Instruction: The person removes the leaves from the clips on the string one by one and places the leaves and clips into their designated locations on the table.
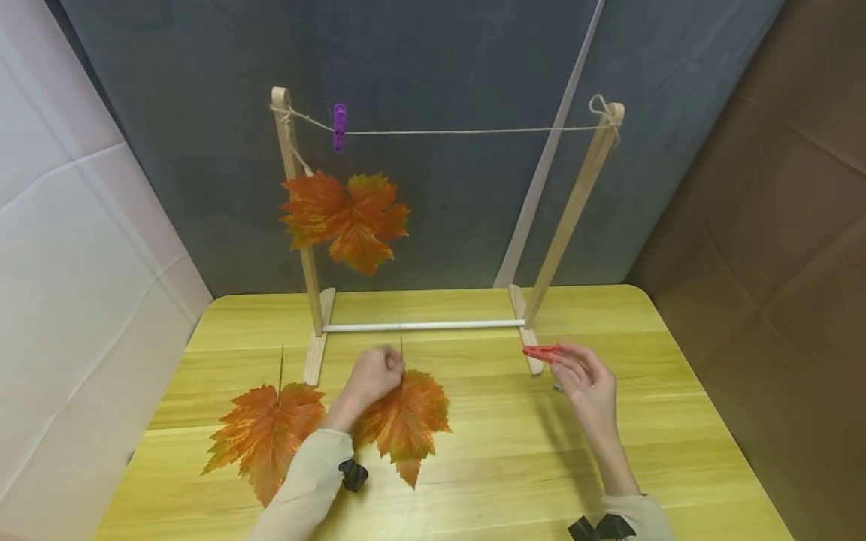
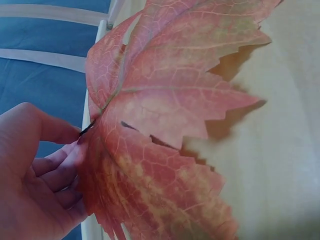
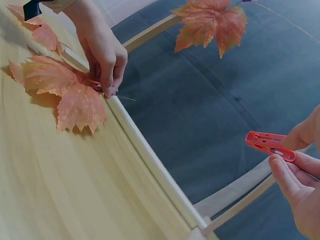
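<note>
Left fingers (image 2: 59, 130) pinch a leaf (image 1: 411, 417), seemingly by its stem (image 2: 87, 128); right fingers (image 3: 284, 176) pinch a red clothespin (image 3: 262, 140).

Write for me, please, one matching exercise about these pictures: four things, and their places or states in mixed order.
Things:
1. Red clothespin
2. Purple clothespin
3. White rod
4. Lower right leaf

Places or states:
A. Low, between the wooden posts
B. Stem pinched in the left grip
C. Clipped on the string
D. Held in the right grip

Pairs: 1-D, 2-C, 3-A, 4-B
</note>
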### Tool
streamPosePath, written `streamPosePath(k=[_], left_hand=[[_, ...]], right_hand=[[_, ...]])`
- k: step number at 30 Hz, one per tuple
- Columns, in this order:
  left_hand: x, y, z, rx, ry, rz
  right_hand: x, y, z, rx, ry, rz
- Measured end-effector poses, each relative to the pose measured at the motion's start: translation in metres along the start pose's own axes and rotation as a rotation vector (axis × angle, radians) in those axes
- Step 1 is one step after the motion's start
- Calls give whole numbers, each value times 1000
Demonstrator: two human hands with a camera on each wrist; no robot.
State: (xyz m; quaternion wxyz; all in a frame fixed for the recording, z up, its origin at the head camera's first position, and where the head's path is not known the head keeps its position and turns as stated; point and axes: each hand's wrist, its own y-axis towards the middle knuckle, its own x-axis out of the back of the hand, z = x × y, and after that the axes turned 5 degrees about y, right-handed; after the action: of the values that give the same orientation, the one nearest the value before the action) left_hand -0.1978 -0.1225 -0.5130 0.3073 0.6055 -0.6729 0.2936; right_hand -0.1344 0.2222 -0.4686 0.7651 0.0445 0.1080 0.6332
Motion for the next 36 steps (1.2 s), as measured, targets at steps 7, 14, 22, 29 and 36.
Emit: streamPosePath(k=[7,14,22,29,36], left_hand=[[-6,-5,7,6,18,-2],[-9,-9,12,23,28,0],[-11,-10,15,34,30,-17],[-14,-8,18,30,46,-33],[-17,-7,20,19,55,-42]], right_hand=[[15,-10,-15,-104,10,-53],[33,-20,-32,-204,-58,-98],[46,-26,-46,-267,-97,-139],[56,-30,-58,-319,-168,-136],[64,-34,-69,-366,-246,-129]])
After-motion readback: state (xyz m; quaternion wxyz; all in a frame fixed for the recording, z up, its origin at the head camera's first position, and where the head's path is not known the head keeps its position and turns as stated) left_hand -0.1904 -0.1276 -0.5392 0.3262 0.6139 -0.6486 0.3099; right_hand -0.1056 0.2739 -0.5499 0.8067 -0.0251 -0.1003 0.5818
